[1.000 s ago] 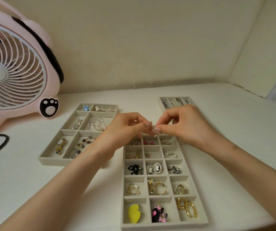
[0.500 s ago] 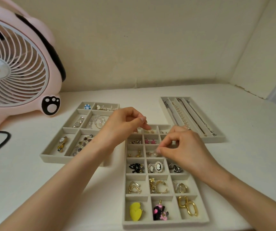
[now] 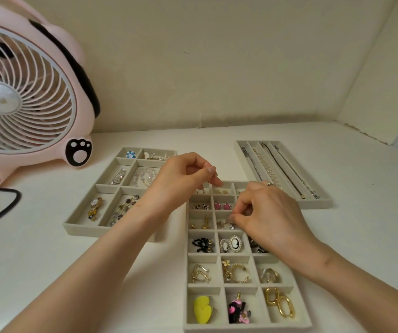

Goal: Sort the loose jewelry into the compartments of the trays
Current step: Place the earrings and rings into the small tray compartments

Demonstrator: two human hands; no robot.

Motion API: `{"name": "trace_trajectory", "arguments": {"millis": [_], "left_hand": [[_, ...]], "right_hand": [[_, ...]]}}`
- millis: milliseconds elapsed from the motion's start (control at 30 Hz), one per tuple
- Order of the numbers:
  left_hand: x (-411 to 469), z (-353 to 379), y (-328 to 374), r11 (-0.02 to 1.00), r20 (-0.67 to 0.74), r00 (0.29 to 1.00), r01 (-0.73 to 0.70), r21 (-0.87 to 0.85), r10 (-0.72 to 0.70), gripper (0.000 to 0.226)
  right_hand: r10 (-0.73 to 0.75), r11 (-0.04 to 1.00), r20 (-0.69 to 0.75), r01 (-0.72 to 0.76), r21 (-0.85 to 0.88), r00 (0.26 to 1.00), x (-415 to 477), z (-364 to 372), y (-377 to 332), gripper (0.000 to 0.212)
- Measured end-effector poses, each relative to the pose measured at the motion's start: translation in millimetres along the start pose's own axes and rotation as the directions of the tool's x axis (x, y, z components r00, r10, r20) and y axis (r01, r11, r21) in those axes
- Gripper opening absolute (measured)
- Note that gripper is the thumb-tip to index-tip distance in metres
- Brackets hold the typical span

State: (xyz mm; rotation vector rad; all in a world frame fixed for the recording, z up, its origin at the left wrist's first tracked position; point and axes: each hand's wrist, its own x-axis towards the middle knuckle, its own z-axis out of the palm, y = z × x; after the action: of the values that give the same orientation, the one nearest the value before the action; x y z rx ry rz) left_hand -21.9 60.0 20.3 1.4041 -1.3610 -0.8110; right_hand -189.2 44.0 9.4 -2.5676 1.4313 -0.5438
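Observation:
A beige tray of small square compartments (image 3: 222,287) lies in front of me, holding earrings in pairs. My right hand (image 3: 267,212) is low over its middle column and pinches a small silver earring (image 3: 232,218) just above a compartment with other small silver pieces. My left hand (image 3: 181,179) hovers over the tray's far left corner with thumb and fingers pinched together; whether anything small sits between them I cannot tell. A tray of bracelets (image 3: 82,230) lies to the left. A long tray of necklaces (image 3: 318,204) lies to the right.
A pink fan (image 3: 25,97) stands at the far left against the wall, with a black cable (image 3: 5,207) curving over the white table (image 3: 49,272) beside it. Walls close the space behind and on the right.
My hands were together above the tray's far end. The right hand has come down and toward me to the middle compartment with the earring. The left hand stayed raised.

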Motion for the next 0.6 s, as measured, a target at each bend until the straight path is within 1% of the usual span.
{"name": "trace_trajectory", "arguments": {"millis": [133, 200, 267, 333, 400, 467, 533, 600], "left_hand": [[0, -1, 1, 1.0, -0.014, 1.0, -0.013, 0.002, 0.013, 0.008], [1, -3, 1, 0.999, -0.082, 0.996, -0.044, 0.019, 0.045, 0.004], [1, -7, 3, 0.993, -0.16, 0.982, -0.083, 0.084, 0.095, 0.005], [1, -13, 8, 0.979, -0.177, 0.976, -0.091, 0.184, 0.125, 0.007], [-1, -20, 14, 0.943, -0.168, 0.978, -0.062, 0.327, 0.122, 0.01], [-5, -25, 21, 0.886, -0.147, 0.983, -0.026, 0.464, 0.106, 0.013], [-8, -28, 23, 0.84, -0.101, 0.991, -0.019, 0.543, 0.088, 0.015], [-11, -28, 21, 0.814, -0.058, 0.996, -0.022, 0.58, 0.068, 0.015]], "right_hand": [[0.014, 0.999, 0.015, -0.014, 0.036, 1.0, 2, -4, 0, 0.017], [0.001, 0.997, -0.006, -0.001, 0.083, 1.0, 5, -7, 1, 0.017], [-0.028, 0.984, -0.024, 0.032, 0.178, 0.999, 9, -10, 1, 0.015], [-0.092, 0.962, -0.008, 0.091, 0.259, 0.996, 13, -12, -3, 0.009], [-0.181, 0.956, 0.035, 0.167, 0.241, 0.983, 16, -12, -8, 0.003], [-0.244, 0.958, 0.099, 0.225, 0.177, 0.965, 19, -12, -14, 0.002], [-0.284, 0.957, 0.163, 0.27, 0.104, 0.945, 20, -11, -20, 0.006], [-0.312, 0.95, 0.208, 0.309, 0.049, 0.927, 22, -11, -24, 0.009]]}}
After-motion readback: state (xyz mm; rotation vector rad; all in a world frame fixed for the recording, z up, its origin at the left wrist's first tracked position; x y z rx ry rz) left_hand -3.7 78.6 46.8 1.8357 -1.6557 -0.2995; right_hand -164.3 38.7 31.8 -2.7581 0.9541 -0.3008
